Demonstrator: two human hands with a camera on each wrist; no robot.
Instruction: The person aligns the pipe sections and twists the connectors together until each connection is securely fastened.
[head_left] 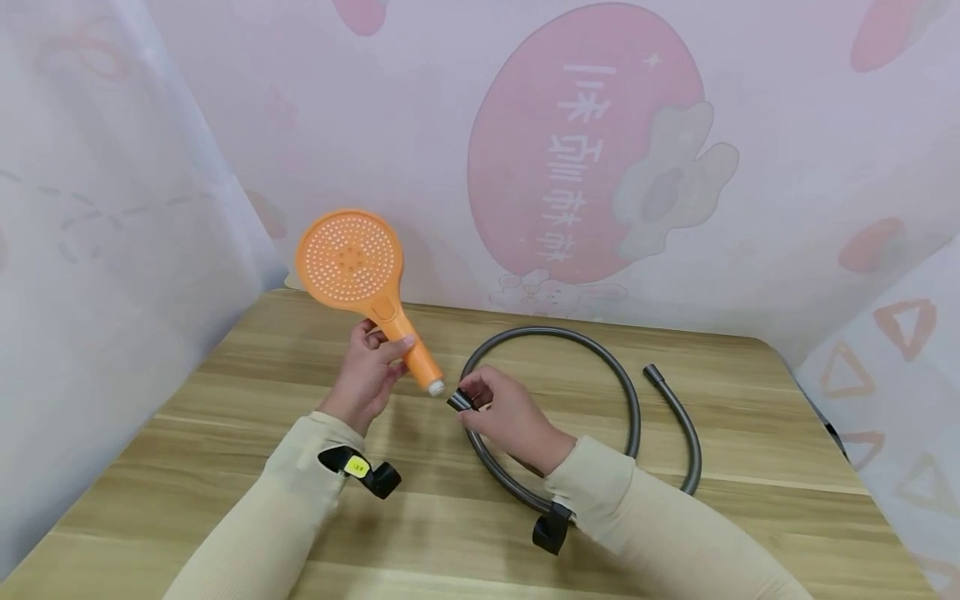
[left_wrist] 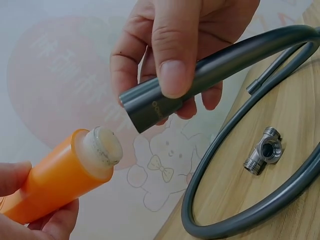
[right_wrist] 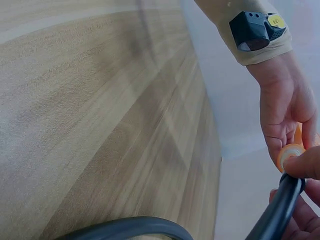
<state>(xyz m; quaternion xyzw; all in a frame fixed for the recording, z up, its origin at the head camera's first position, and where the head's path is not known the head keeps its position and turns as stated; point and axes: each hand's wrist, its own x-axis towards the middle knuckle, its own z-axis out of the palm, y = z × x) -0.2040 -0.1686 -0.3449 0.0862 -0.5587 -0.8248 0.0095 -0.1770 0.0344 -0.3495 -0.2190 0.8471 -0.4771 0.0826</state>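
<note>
An orange shower head, its perforated face toward the head camera, is gripped at the handle by my left hand. The handle's pale threaded end points toward the hose. In my right hand the dark grey shower hose is pinched just behind its wide end fitting. A small gap separates that fitting from the shower head's threaded end in the left wrist view. The hose's other end lies on the table at the right.
A silver three-way threaded fitting lies on the wooden table inside the hose's loop. Pale printed cloth hangs behind the table. Black wrist cameras are strapped to both sleeves.
</note>
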